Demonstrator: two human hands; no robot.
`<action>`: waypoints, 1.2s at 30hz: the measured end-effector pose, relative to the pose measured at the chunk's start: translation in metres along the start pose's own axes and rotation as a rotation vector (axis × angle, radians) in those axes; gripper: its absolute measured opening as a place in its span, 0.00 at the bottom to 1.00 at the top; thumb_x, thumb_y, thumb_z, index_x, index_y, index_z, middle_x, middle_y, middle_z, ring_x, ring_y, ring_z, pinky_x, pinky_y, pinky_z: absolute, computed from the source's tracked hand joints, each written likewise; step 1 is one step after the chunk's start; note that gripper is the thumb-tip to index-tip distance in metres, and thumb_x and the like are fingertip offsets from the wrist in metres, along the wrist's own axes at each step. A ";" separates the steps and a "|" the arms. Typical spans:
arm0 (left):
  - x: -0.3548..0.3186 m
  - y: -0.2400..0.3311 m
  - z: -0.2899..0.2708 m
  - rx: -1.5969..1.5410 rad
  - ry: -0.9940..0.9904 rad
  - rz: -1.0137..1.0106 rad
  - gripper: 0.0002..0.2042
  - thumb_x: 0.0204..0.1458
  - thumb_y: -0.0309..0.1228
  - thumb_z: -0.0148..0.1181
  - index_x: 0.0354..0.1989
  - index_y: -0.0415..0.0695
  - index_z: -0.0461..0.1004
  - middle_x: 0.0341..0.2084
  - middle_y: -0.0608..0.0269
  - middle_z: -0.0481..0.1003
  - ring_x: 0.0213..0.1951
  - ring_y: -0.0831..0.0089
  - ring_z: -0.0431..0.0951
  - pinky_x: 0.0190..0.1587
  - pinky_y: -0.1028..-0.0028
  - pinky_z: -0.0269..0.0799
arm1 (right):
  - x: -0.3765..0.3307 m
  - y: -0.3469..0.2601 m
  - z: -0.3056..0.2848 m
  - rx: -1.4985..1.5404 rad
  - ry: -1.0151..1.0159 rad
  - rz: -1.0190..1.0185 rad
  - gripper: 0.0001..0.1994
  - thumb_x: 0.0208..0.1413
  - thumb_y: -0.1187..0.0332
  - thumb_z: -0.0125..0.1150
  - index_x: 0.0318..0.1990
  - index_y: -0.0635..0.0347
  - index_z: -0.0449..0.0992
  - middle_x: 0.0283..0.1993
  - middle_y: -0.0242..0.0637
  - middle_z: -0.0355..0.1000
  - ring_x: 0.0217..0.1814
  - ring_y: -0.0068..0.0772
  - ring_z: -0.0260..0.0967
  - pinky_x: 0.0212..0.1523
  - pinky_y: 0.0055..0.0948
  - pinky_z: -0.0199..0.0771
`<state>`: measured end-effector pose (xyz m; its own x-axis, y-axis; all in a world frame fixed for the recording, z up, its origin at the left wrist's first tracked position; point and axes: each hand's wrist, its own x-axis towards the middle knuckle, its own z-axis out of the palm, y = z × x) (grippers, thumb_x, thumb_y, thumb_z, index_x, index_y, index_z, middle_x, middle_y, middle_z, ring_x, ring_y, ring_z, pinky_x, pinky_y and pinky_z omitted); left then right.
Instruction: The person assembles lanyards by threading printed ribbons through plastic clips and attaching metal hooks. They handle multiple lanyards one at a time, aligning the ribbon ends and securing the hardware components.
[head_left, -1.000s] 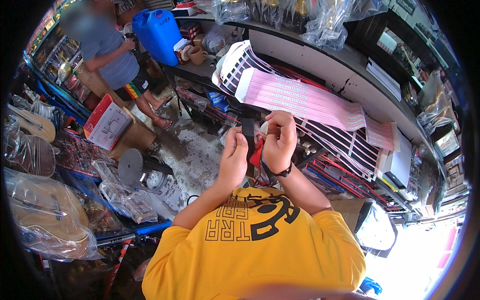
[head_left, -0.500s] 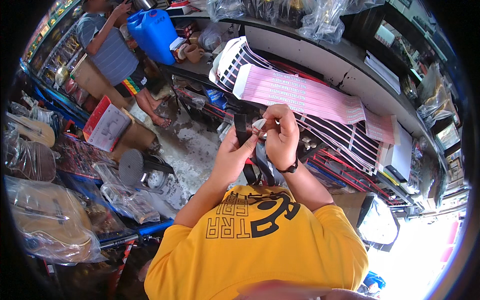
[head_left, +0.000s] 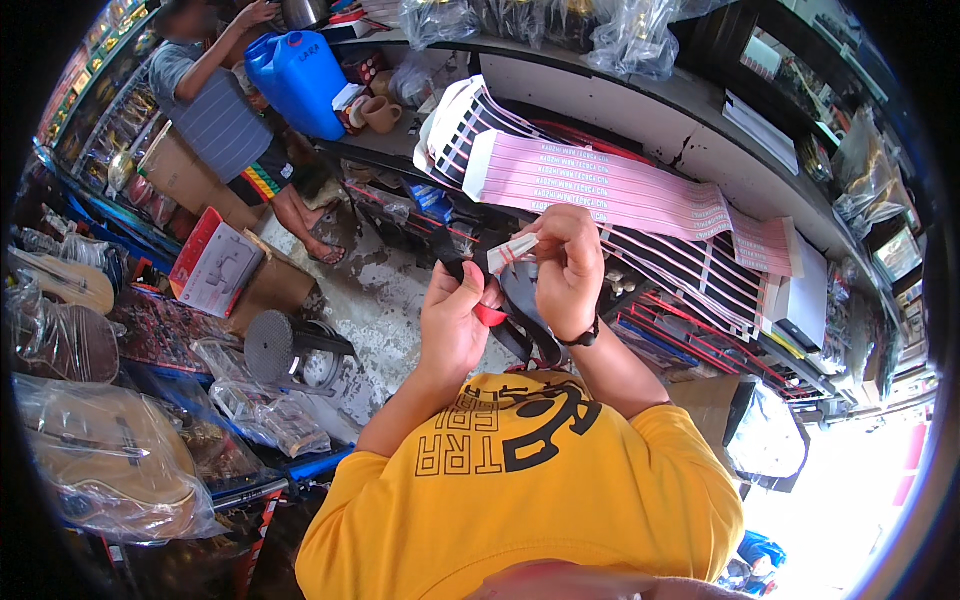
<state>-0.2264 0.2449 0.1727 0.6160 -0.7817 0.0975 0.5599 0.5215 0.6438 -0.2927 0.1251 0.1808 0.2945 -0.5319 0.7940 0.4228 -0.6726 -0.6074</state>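
My left hand (head_left: 455,320) is closed on a black strap (head_left: 521,298), its thumb pressed over it. A small red piece (head_left: 489,315) shows under that thumb. From between the hands, loops of the strap hang toward my yellow shirt. My right hand (head_left: 570,270), with a dark band on its wrist, pinches a small white label with red lines (head_left: 510,252). The label's free end reaches over to the left hand's fingertips; whether it touches the strap I cannot tell. Just beyond the hands, long pink printed sheets (head_left: 590,180) lie over black-and-white striped sheets (head_left: 690,293).
On the shelf at the back stand a blue jerrycan (head_left: 297,85) and a brown mug (head_left: 381,114). A person (head_left: 215,110) stands at the far left beside cartons. Plastic-wrapped guitars (head_left: 105,450) crowd the left side. A round black-topped stool (head_left: 270,345) stands on the floor.
The strap end that stood upright in my left hand has tipped down, and the red piece now shows. The white label, mostly covered before, is spread flatter between my hands.
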 end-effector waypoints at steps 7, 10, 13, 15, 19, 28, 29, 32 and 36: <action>0.006 -0.001 -0.012 -0.104 0.097 0.086 0.04 0.61 0.32 0.49 0.39 0.47 0.66 0.35 0.64 0.69 0.28 0.79 0.65 0.34 0.78 0.63 | 0.025 0.001 -0.004 -0.061 0.000 -0.220 0.18 0.44 0.95 0.42 0.38 0.61 0.65 0.39 0.40 0.64 0.36 0.33 0.73 0.34 0.25 0.71; 0.014 0.017 -0.028 -0.121 0.180 0.092 0.04 0.62 0.33 0.49 0.40 0.48 0.64 0.34 0.65 0.69 0.26 0.79 0.64 0.33 0.76 0.64 | 0.047 -0.005 -0.023 0.046 0.071 -0.028 0.18 0.50 0.93 0.37 0.41 0.60 0.64 0.39 0.38 0.66 0.36 0.30 0.72 0.33 0.23 0.72; 0.016 0.016 -0.029 -0.123 0.086 0.010 0.08 0.61 0.37 0.50 0.42 0.47 0.63 0.34 0.67 0.67 0.26 0.79 0.63 0.33 0.76 0.63 | 0.059 -0.016 -0.020 0.066 -0.060 0.075 0.16 0.40 0.91 0.49 0.37 0.64 0.68 0.32 0.39 0.66 0.31 0.31 0.70 0.32 0.25 0.70; 0.018 0.008 -0.020 -0.162 0.034 -0.056 0.14 0.59 0.42 0.53 0.43 0.46 0.64 0.32 0.67 0.66 0.27 0.78 0.63 0.33 0.76 0.61 | 0.067 -0.024 -0.014 -0.138 -0.171 -0.141 0.17 0.45 0.92 0.42 0.38 0.63 0.69 0.34 0.35 0.66 0.32 0.22 0.69 0.33 0.18 0.69; 0.022 0.007 0.006 0.457 -0.048 0.163 0.27 0.41 0.27 0.71 0.47 0.44 0.61 0.31 0.72 0.64 0.27 0.85 0.61 0.27 0.82 0.60 | 0.078 -0.038 -0.006 -0.116 -0.262 -0.102 0.17 0.42 0.92 0.44 0.37 0.62 0.69 0.34 0.36 0.67 0.31 0.22 0.66 0.32 0.18 0.67; 0.033 0.016 0.031 0.578 0.001 0.001 0.11 0.48 0.28 0.67 0.39 0.41 0.74 0.24 0.75 0.72 0.24 0.88 0.64 0.27 0.83 0.60 | 0.086 -0.035 -0.007 0.061 -0.216 -0.031 0.14 0.51 0.91 0.41 0.38 0.62 0.67 0.39 0.35 0.70 0.37 0.21 0.68 0.38 0.18 0.67; 0.035 0.017 0.028 0.508 -0.014 -0.008 0.09 0.50 0.28 0.65 0.38 0.42 0.74 0.24 0.75 0.72 0.23 0.88 0.64 0.26 0.83 0.59 | 0.086 -0.032 -0.011 0.096 -0.187 -0.022 0.13 0.53 0.90 0.41 0.38 0.62 0.67 0.40 0.35 0.70 0.38 0.21 0.68 0.39 0.18 0.67; 0.039 0.021 0.019 0.357 -0.023 -0.015 0.05 0.52 0.27 0.62 0.35 0.44 0.72 0.23 0.75 0.70 0.21 0.87 0.62 0.24 0.83 0.56 | 0.084 -0.023 -0.019 -0.034 -0.139 -0.066 0.11 0.55 0.89 0.43 0.38 0.62 0.67 0.40 0.37 0.71 0.41 0.22 0.69 0.42 0.19 0.67; 0.043 0.019 0.010 0.295 -0.027 0.013 0.04 0.53 0.26 0.60 0.35 0.44 0.72 0.24 0.73 0.70 0.21 0.86 0.62 0.24 0.83 0.55 | 0.088 -0.019 -0.026 -0.086 -0.052 -0.091 0.12 0.52 0.91 0.41 0.37 0.63 0.66 0.38 0.38 0.72 0.41 0.23 0.69 0.42 0.18 0.66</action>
<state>-0.1951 0.2174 0.1967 0.6053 -0.7862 0.1250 0.3642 0.4131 0.8347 -0.2972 0.0774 0.2616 0.3038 -0.4409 0.8446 0.3755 -0.7593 -0.5314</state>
